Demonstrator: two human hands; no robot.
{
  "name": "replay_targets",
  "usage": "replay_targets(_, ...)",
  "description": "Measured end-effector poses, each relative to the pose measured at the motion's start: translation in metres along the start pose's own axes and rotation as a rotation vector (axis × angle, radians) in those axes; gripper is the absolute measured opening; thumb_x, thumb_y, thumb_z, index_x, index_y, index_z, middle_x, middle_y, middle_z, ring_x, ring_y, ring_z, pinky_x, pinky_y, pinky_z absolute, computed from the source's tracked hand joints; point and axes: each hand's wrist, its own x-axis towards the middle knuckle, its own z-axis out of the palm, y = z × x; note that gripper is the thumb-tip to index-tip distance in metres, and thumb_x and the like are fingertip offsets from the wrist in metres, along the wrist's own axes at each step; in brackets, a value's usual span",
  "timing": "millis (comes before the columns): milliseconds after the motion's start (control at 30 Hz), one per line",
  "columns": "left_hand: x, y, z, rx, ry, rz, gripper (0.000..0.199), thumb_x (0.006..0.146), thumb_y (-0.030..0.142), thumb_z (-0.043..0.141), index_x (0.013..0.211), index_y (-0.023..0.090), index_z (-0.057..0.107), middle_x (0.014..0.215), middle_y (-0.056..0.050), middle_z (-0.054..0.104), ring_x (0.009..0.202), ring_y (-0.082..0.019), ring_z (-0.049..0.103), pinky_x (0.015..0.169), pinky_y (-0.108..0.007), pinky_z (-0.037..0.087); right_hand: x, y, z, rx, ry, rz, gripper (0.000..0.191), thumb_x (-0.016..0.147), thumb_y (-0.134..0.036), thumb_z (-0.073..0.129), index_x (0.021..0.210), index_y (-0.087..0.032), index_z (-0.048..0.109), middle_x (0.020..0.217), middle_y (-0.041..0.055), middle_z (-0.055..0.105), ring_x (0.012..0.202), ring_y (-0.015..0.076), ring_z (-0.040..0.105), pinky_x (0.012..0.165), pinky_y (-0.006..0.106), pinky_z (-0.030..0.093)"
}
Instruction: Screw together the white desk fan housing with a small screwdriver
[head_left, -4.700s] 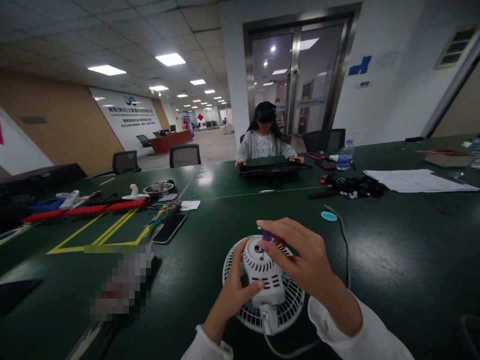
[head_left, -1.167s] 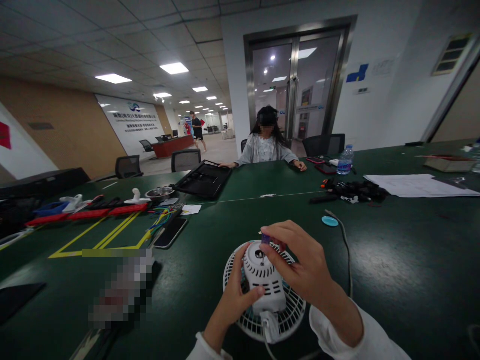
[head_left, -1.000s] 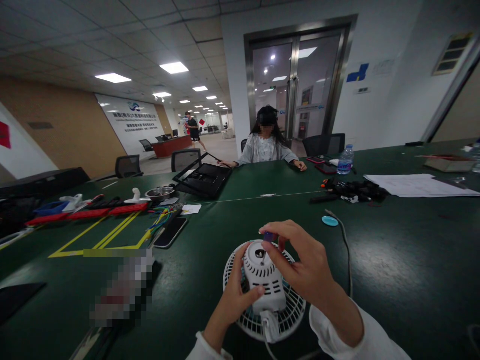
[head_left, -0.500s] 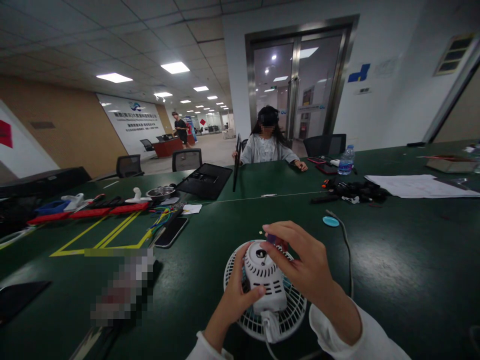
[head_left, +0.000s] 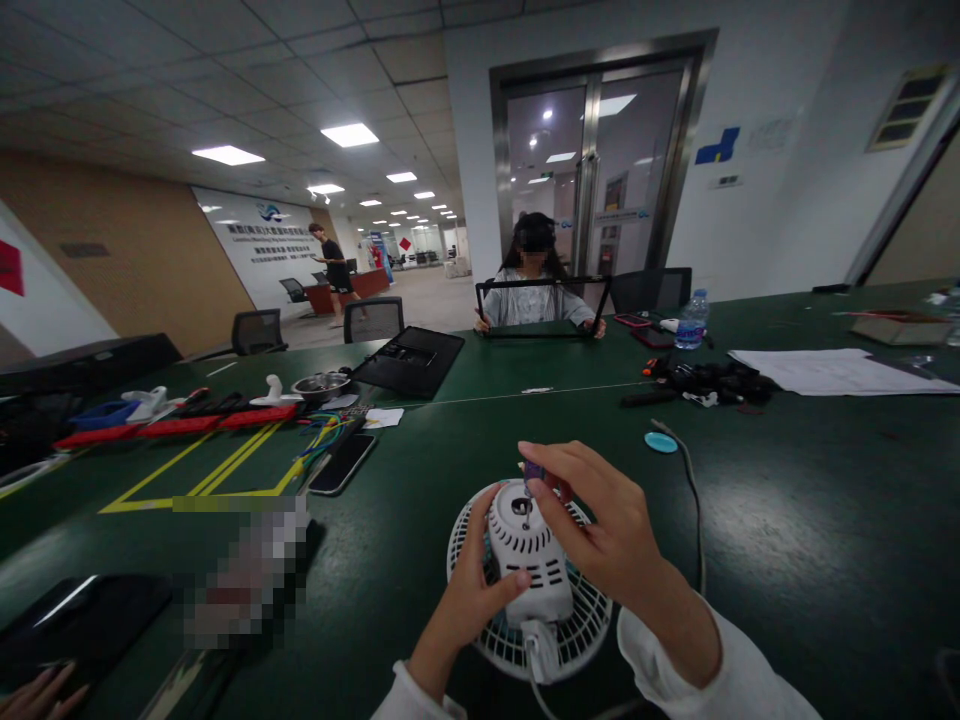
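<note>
A small white electric fan lies face down on the green table, its motor housing upward and its cord running toward me. My left hand grips the housing from the left, thumb in front and fingers behind. In my right hand is a small screwdriver with a purple handle, pinched between thumb and fingertips. Its thin shaft points down at the opening in the top of the housing; whether the tip sits in a screw I cannot tell.
A light-blue round cap and a grey cable lie to the right. Leftward are a phone, coloured wires and red trays. Across the table a person holds a black frame. Another person's hand shows at lower left.
My right fingers have shifted slightly on the screwdriver; the fan stays put. The person opposite has turned the black frame broadside. A dark panel and a hand have come in at lower left.
</note>
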Motion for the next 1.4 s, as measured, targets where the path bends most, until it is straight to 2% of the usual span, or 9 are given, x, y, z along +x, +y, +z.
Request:
replay_targets(333,-0.0003,-0.0029,-0.0006,0.008,0.014,-0.023,0.080,0.072,0.049,0.064,0.136,0.021,0.026,0.143,-0.010,0.030,0.133,-0.033,0.026,0.110,-0.047,0.022,0.0004,0.0006,0.0006,-0.050,0.055,0.024,0.023,0.082,-0.015,0.055,0.104,-0.021,0.056,0.086,0.0046,0.064,0.076,0.0155,0.061,0.060,0.029,0.053)
replay_targets(500,-0.0003,-0.0034,-0.0006,-0.004,0.012,0.002,0.080,0.072,0.049,0.064,0.136,0.021,0.026,0.144,-0.011,0.029,0.132,-0.034,0.026,0.109,-0.047,0.023,-0.0019,0.0001,0.0003,-0.014,0.026,0.051,0.032,0.082,-0.011,0.051,0.113,-0.020,0.052,0.096,0.0069,0.064,0.079,0.0160,0.060,0.062,0.030,0.052)
replay_targets(600,0.0000,-0.0026,-0.0007,-0.017,-0.001,0.008,0.079,0.073,0.049,0.063,0.136,0.021,0.025,0.144,-0.011,0.029,0.132,-0.033,0.028,0.109,-0.047,0.023,-0.0025,-0.0005,-0.0004,0.010,-0.007,0.032,0.037,0.082,-0.008,0.048,0.117,-0.020,0.049,0.093,0.0060,0.065,0.078,0.0159,0.059,0.063,0.031,0.052)
replay_targets(800,-0.0008,-0.0042,-0.0018,0.014,-0.006,-0.011,0.078,0.074,0.049,0.063,0.136,0.022,0.024,0.144,-0.011,0.028,0.132,-0.034,0.026,0.109,-0.048,0.022,-0.0008,-0.0005,-0.0003,-0.030,0.013,0.009,0.031,0.082,-0.010,0.051,0.112,-0.019,0.051,0.085,0.0051,0.063,0.076,0.0157,0.058,0.064,0.031,0.052)
replay_targets(1033,-0.0013,-0.0020,-0.0016,-0.001,-0.009,-0.024,0.078,0.074,0.048,0.063,0.136,0.023,0.024,0.143,-0.011,0.029,0.132,-0.033,0.026,0.109,-0.047,0.024,0.0014,-0.0012,-0.0003,-0.029,0.034,-0.002,0.025,0.082,-0.012,0.054,0.106,-0.019,0.055,0.086,0.0057,0.063,0.077,0.0151,0.059,0.063,0.029,0.052)
replay_targets(1200,-0.0009,-0.0003,-0.0003,-0.008,-0.016,0.010,0.077,0.074,0.050,0.062,0.136,0.023,0.024,0.143,-0.010,0.029,0.133,-0.032,0.026,0.109,-0.046,0.022,0.0012,-0.0027,-0.0032,0.009,-0.011,0.017,0.032,0.083,-0.009,0.046,0.112,-0.020,0.052,0.094,0.0068,0.065,0.079,0.0164,0.060,0.063,0.031,0.052)
replay_targets(1400,-0.0002,-0.0055,-0.0013,-0.003,-0.004,0.014,0.079,0.074,0.049,0.063,0.136,0.023,0.023,0.144,-0.010,0.027,0.133,-0.033,0.025,0.110,-0.047,0.022,0.0031,-0.0038,-0.0026,0.001,0.006,-0.011,0.031,0.082,-0.008,0.049,0.111,-0.019,0.052,0.083,0.0051,0.064,0.074,0.0153,0.058,0.062,0.030,0.051)
